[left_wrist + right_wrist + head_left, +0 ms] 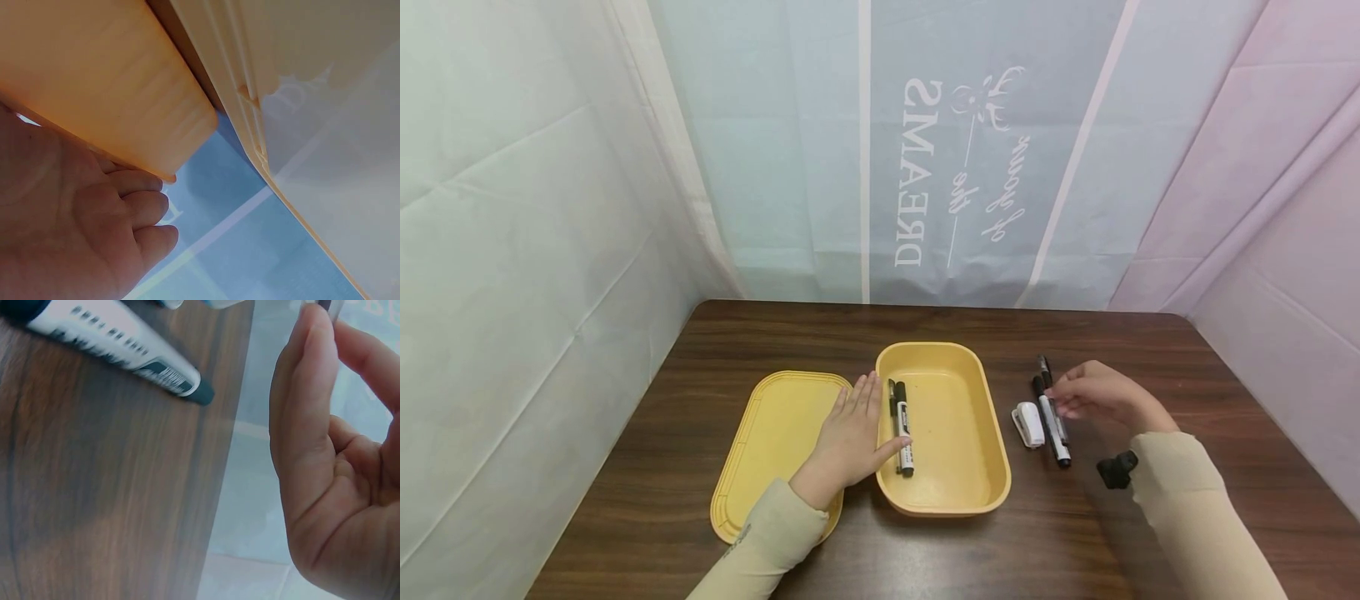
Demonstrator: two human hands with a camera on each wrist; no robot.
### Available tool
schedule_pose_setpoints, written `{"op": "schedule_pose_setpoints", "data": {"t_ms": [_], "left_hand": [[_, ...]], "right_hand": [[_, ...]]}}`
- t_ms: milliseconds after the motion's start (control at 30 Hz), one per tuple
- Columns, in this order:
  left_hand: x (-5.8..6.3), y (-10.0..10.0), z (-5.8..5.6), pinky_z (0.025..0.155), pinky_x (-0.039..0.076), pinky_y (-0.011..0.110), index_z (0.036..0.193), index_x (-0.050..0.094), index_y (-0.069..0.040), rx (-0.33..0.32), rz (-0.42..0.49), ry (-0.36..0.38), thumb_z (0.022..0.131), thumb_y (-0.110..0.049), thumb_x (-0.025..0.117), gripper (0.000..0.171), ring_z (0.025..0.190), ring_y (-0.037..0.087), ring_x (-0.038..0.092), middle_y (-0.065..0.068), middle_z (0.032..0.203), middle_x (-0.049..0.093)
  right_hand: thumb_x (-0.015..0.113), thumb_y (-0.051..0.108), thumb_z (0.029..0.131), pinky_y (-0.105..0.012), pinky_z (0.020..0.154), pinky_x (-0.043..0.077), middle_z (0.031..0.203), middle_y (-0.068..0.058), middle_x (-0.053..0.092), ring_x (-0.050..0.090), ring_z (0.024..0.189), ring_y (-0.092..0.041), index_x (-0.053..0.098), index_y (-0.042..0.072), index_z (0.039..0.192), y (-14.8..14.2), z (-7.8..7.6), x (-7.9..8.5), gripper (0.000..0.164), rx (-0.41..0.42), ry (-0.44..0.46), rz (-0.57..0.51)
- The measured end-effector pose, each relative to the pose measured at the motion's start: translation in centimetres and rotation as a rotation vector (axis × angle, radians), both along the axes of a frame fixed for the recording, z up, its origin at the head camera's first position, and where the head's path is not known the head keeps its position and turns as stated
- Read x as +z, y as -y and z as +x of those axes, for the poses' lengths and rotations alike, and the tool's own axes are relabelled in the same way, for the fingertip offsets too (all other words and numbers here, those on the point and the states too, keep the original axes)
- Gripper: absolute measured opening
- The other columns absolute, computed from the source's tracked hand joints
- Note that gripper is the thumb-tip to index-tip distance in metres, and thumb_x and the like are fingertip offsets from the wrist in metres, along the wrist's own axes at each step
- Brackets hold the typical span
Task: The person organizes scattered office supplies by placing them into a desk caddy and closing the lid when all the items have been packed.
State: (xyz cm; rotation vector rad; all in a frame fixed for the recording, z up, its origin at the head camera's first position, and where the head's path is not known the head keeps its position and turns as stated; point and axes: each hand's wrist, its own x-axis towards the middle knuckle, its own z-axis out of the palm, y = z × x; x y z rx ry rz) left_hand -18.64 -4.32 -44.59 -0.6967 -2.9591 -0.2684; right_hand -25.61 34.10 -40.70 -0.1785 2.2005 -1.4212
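My left hand (848, 437) rests on the left rim of a yellow plastic box (955, 433), fingers straight, thumb reaching over the edge. Inside the box, along its left wall, lie a whiteboard marker (905, 433) and a slim pen (892, 404). To the right of the box, my right hand (1101, 393) pinches a clear pen (1044, 364) between thumb and fingertips; its tip end shows in the right wrist view (325, 305). Close beside that pen lies a black-and-white marker (1052, 425) on the table. A small white stapler (1028, 425) sits left of the marker.
A yellow lid (775, 450) lies flat left of the box, partly under my left forearm. The dark wooden table (820, 325) ends at a hanging cloth (820, 208) at the back. Pale cloth also hangs on both sides.
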Motion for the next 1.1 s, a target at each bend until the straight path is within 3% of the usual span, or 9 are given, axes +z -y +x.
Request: {"op": "schedule_pose_setpoints", "data": {"t_ms": [333,667,967,1100], "left_hand": [[0.0,0.1,0.0,0.114,0.015,0.045,0.146,0.021,0.007,0.002,-0.004,0.003,0.092,-0.06,0.042,0.089,0.142,0.032,0.016,0.021,0.154,0.017],[0.1,0.2,-0.1,0.113,0.019,0.045,0.145,0.024,0.008,-0.011,-0.026,-0.028,0.093,-0.06,0.042,0.088,0.14,0.033,0.02,0.022,0.152,0.021],[0.0,0.1,-0.1,0.113,0.019,0.046,0.146,0.022,0.008,-0.014,-0.038,-0.032,0.092,-0.062,0.04,0.09,0.141,0.033,0.019,0.022,0.152,0.02],[0.0,0.1,-0.2,0.112,0.02,0.046,0.145,0.023,0.009,-0.017,-0.029,-0.041,0.092,-0.061,0.041,0.09,0.14,0.034,0.02,0.022,0.152,0.021]], "right_hand": [[0.054,0.007,0.09,-0.027,0.064,0.056,0.074,-0.006,0.065,0.062,0.064,-0.009,0.06,-0.02,0.102,2.0,-0.1,1.1,0.03,0.004,-0.054,0.047],[0.058,0.006,0.087,-0.029,0.064,0.056,0.072,-0.007,0.064,0.06,0.062,-0.009,0.066,-0.008,0.086,4.7,0.0,2.6,0.016,0.054,-0.073,0.052],[0.057,0.007,0.087,-0.03,0.065,0.056,0.093,-0.012,0.068,0.062,0.065,-0.011,0.065,-0.006,0.082,6.8,-0.1,3.5,0.016,0.093,-0.072,0.063],[0.058,0.008,0.087,-0.034,0.066,0.057,0.086,-0.011,0.069,0.063,0.064,-0.013,0.066,-0.009,0.086,7.6,-0.2,3.7,0.018,0.117,-0.075,0.087]]}}
